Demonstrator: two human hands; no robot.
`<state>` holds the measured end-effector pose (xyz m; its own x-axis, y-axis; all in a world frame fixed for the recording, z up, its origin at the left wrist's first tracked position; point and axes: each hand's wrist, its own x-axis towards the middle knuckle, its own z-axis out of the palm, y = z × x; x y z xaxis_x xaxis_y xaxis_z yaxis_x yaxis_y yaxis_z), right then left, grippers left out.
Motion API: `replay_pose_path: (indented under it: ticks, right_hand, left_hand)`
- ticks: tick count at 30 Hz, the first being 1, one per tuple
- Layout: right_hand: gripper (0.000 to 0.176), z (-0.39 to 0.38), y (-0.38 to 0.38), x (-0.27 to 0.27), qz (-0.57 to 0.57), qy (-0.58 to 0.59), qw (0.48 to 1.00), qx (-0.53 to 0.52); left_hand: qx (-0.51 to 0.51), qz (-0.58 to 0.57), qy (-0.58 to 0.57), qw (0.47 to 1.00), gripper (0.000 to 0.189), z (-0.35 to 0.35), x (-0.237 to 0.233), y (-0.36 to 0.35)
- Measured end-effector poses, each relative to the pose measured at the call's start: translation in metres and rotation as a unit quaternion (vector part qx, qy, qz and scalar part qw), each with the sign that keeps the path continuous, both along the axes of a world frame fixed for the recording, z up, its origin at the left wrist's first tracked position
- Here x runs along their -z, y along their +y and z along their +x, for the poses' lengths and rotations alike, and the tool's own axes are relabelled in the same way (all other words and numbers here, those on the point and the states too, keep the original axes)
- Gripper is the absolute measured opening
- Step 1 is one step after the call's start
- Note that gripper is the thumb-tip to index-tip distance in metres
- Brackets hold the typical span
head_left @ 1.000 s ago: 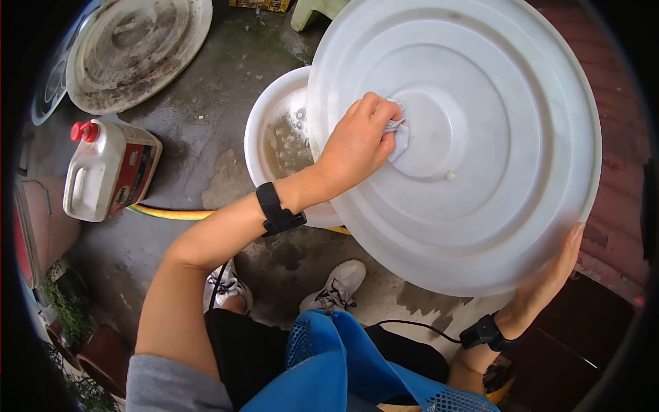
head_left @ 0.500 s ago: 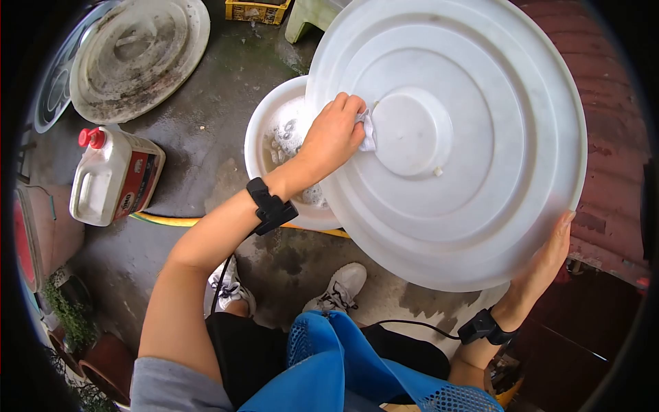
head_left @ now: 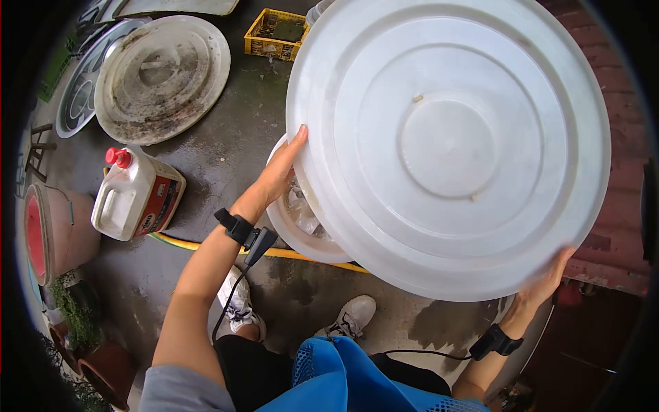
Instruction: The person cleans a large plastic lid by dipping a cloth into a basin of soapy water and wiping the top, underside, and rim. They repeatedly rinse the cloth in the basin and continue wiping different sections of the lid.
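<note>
A big round white plastic lid (head_left: pixel 446 144) fills the upper right of the view, held up and tilted toward me. My left hand (head_left: pixel 280 172) grips its left rim, fingers behind it. My right hand (head_left: pixel 546 281) holds the lower right rim from beneath. Under the lid, a white basin (head_left: pixel 292 230) with soapy water stands on the ground, mostly hidden. No rag is visible in either hand.
A white jug with a red cap (head_left: pixel 134 196) stands on wet concrete at left. A dirty round lid (head_left: pixel 161 75) lies beyond it, a yellow crate (head_left: pixel 274 31) at the top. A yellow hose (head_left: pixel 199 244) crosses under my arm. My shoes (head_left: pixel 350 319) are below.
My left hand has left the lid's centre, where it rubbed with a white rag, and now grips the left rim. The lid has been turned and raised.
</note>
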<state>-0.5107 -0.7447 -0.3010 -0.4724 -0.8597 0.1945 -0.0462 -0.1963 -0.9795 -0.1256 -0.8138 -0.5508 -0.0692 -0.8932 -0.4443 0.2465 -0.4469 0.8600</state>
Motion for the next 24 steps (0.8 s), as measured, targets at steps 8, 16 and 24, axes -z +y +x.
replay_pose_path:
  ticks: [8,16,24]
  right_hand:
    - [0.066,-0.009,-0.053,0.124,0.084,0.011,0.996,0.032]
    - [0.073,0.056,-0.082,0.220,0.249,-0.019,0.952,-0.177]
    - [0.054,0.164,-0.035,0.307,0.181,0.525,0.731,-0.397]
  left_hand:
    - [-0.210,-0.028,0.178,0.961,0.077,0.039,-0.024,-0.001]
    - [-0.328,-0.148,0.054,0.932,0.065,0.129,-0.068,0.022]
    - [-0.423,-0.209,0.038,0.881,0.060,0.157,-0.087,0.035]
